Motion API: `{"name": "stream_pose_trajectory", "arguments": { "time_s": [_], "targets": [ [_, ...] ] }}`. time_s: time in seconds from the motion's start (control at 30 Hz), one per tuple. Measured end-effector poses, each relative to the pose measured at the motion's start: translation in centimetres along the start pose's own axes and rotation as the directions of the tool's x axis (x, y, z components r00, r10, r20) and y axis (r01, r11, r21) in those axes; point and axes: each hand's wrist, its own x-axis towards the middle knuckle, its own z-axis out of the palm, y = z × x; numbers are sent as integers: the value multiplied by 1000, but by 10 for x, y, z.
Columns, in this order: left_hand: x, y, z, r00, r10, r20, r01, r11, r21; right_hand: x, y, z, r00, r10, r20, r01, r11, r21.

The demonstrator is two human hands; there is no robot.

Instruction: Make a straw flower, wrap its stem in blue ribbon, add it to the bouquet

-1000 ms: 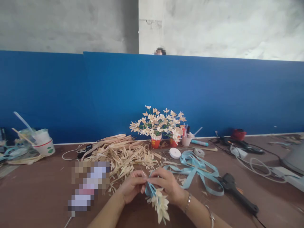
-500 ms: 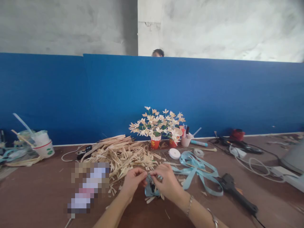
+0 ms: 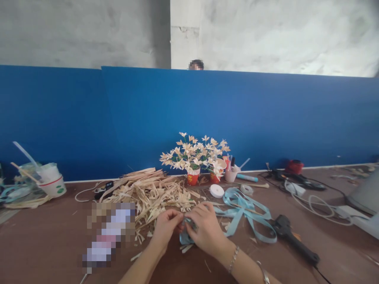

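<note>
Above the near middle of the brown table, my left hand is closed in a pinch, thumb against forefinger. Close beside it, my right hand is bent over with its fingers drawn together. Whatever small thing the fingertips hold is mostly hidden. A light blue, shiny bit like ribbon shows just below the fingertips, partly covered by my right hand. Pale dried husk strips are heaped beyond my left hand. To the right of my right hand lies a loose tangle of light blue ribbon.
Pots of pale flowers stand near the blue partition. A white tape roll lies before them. A black glue gun and cables are at right. A white cup stands left; a pixelated object lies nearer.
My right hand's fingers have curled down over the blue bit, covering more of it. My left hand keeps its pinch almost in place. The whole view has shifted slightly.
</note>
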Motion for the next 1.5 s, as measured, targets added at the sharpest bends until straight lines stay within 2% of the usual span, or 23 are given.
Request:
{"name": "stream_pose_trajectory", "arguments": {
  "time_s": [0.1,0.2,0.33,0.43,0.5,0.57,0.63,0.67,0.7,0.73,0.77,0.8,0.87,0.9,0.93,1.0,1.1,1.2,1.33,1.5],
  "targets": [
    [-1,0,2,1000,8,-24,-9,1000,-18,-4,-1,7,999,-12,-40,7,994,-109],
    [-1,1,2,999,21,-28,-21,1000,9,-6,0,11,997,-33,-67,25,992,-120],
    [1,7,-2,999,52,14,-53,994,95,-3,2,8,997,17,-81,-14,999,44],
    [1,10,-7,994,59,88,-68,992,107,2,5,3,988,152,-8,-146,958,247],
    [0,10,-9,986,61,156,-76,993,91,4,11,0,952,265,154,-306,844,440],
    [-2,10,-10,972,72,224,-89,994,68,5,18,-2,863,299,408,-503,595,627],
    [-4,10,-8,959,76,272,-93,995,49,5,25,-3,745,215,632,-666,294,685],
    [-5,10,-6,956,76,282,-93,995,46,5,27,-3,697,170,697,-717,181,673],
    [-6,11,-5,956,80,281,-97,994,49,5,28,-4,664,143,734,-748,113,654],
    [-6,11,-4,960,86,268,-105,993,58,6,27,-4,649,138,748,-761,97,642],
    [-6,11,-3,965,95,246,-116,991,70,6,25,-4,656,162,737,-755,133,642],
    [-6,11,-2,970,104,220,-125,989,83,7,22,-5,687,213,694,-726,225,650],
    [-4,9,-2,978,121,171,-140,984,107,7,14,-6,801,329,500,-594,532,603],
    [-3,8,-2,980,126,155,-145,982,119,6,10,-6,860,352,369,-505,691,517],
    [-2,6,-2,981,129,142,-148,980,133,5,6,-5,908,337,248,-413,817,402],
    [0,2,-2,983,139,121,-158,974,164,1,0,-4,969,230,96,-243,955,169],
    [2,-4,-1,986,150,72,-161,970,182,-4,-4,1,996,83,15,-82,993,-81],
    [2,-9,2,991,130,40,-135,975,178,-6,-4,5,999,33,-36,-40,976,-214],
    [1,-7,3,994,103,43,-109,976,189,-6,-1,7,997,-9,-75,-8,973,-230],
    [3,4,-4,988,64,138,-84,986,145,-5,3,3,997,-5,-71,-2,995,-101]
  ]
}}
